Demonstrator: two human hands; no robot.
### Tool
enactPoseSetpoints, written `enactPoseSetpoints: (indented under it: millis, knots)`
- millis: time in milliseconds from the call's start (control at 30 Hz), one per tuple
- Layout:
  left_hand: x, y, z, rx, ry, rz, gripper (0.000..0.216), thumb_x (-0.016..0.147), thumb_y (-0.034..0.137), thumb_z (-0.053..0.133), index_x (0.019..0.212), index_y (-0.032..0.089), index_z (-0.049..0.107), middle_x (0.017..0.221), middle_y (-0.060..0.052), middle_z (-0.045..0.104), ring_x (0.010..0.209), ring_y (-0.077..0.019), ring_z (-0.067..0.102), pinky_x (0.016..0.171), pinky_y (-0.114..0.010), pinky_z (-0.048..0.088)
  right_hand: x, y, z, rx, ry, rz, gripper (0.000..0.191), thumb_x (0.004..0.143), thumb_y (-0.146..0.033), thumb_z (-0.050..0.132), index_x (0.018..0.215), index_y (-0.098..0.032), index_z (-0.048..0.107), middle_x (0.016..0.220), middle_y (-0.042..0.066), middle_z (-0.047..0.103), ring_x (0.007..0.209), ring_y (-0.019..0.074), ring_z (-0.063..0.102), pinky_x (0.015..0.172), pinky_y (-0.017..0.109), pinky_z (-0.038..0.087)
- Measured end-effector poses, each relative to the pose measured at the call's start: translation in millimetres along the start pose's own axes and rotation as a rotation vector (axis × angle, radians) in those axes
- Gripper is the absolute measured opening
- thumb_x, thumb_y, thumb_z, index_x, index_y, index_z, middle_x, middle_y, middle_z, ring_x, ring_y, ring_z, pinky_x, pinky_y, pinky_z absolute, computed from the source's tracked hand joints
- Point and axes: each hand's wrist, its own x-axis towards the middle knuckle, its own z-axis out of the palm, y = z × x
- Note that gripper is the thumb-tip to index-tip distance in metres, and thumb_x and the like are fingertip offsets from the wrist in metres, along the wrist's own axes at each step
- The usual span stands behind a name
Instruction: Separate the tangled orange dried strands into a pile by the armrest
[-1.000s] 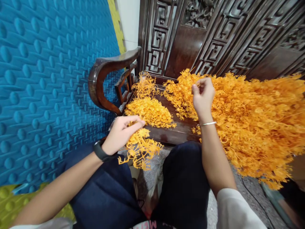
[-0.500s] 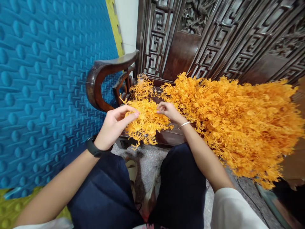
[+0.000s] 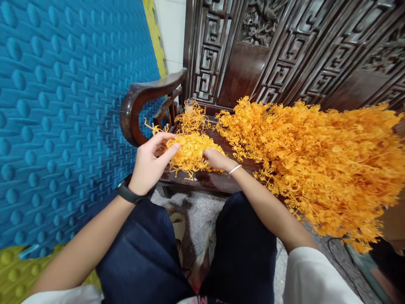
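A small heap of yellow-orange branching plastic sprigs [image 3: 193, 147] lies on the dark wooden bench seat [image 3: 210, 179]. At its left side is my left hand [image 3: 153, 158], thumb and fingers curled towards each other, with orange stems [image 3: 155, 126] sticking out behind the fingers. My right hand [image 3: 217, 159] presses into the right side of the heap, fingers curled under and fingertips hidden. What its fingers hold, if anything, cannot be made out. A looser clump of orange sprigs [image 3: 192, 116] sits behind the heap.
A large mound of orange sprigs [image 3: 322, 164] covers the bench's right side. The curved wooden armrest [image 3: 133, 109] stands at left, the carved backrest [image 3: 242, 74] behind. Blue textured foam matting [image 3: 57, 118] lies to the left. My knees are close to the bench's front edge.
My right hand has moved down and slightly left into the small heap. The strands that hung over the front edge have drawn back onto the seat. My left hand has shifted slightly left.
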Motion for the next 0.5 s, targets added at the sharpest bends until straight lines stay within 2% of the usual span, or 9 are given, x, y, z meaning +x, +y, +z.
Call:
enactPoseSetpoints:
  millis: [133, 300, 433, 500]
  knots:
    - [0.6, 0.1, -0.8, -0.005, 0.012, -0.018, 0.023, 0.075, 0.032, 0.061, 0.093, 0.016, 0.062, 0.093, -0.003, 0.065, 0.078, -0.0142, 0.058, 0.070, -0.023, 0.046, 2.8, 1.2, 3.4, -0.023, -0.027, -0.022, 0.020, 0.069, -0.004, 0.056, 0.086, -0.009, 0.065, 0.080, 0.009, 0.067, 0.068, 0.0136, 0.056, 0.057, 0.021, 0.034]
    - [1.8, -1.1, -1.3, -0.001, 0.013, -0.017, 0.023, 0.075, 0.031, 0.061, 0.092, 0.016, 0.061, 0.092, -0.003, 0.064, 0.080, -0.0141, 0.058, 0.071, -0.023, 0.046, 3.7, -1.3, 7.9, -0.039, -0.015, -0.033, 0.013, 0.074, -0.009, 0.053, 0.082, -0.010, 0.064, 0.077, 0.010, 0.066, 0.067, 0.0139, 0.055, 0.057, 0.022, 0.033]
    - [2.8, -1.9, -0.9, -0.005, 0.010, -0.005, 0.024, 0.073, 0.029, 0.064, 0.094, 0.017, 0.061, 0.095, -0.003, 0.063, 0.082, -0.0134, 0.058, 0.072, -0.022, 0.046, 4.4, -3.6, 7.0, -0.042, 0.010, -0.079, 0.013, 0.077, -0.012, 0.051, 0.083, -0.011, 0.062, 0.081, 0.010, 0.066, 0.072, 0.0154, 0.056, 0.062, 0.023, 0.036]
    - [2.7, -1.5, -0.8, -0.004, 0.009, -0.014, 0.025, 0.072, 0.029, 0.064, 0.094, 0.017, 0.060, 0.095, -0.003, 0.062, 0.082, -0.0132, 0.057, 0.071, -0.022, 0.046, 4.7, -4.2, 2.6, 0.010, 0.066, -0.102, 0.014, 0.074, -0.008, 0.051, 0.083, -0.011, 0.061, 0.081, 0.009, 0.065, 0.074, 0.0153, 0.056, 0.067, 0.023, 0.037]
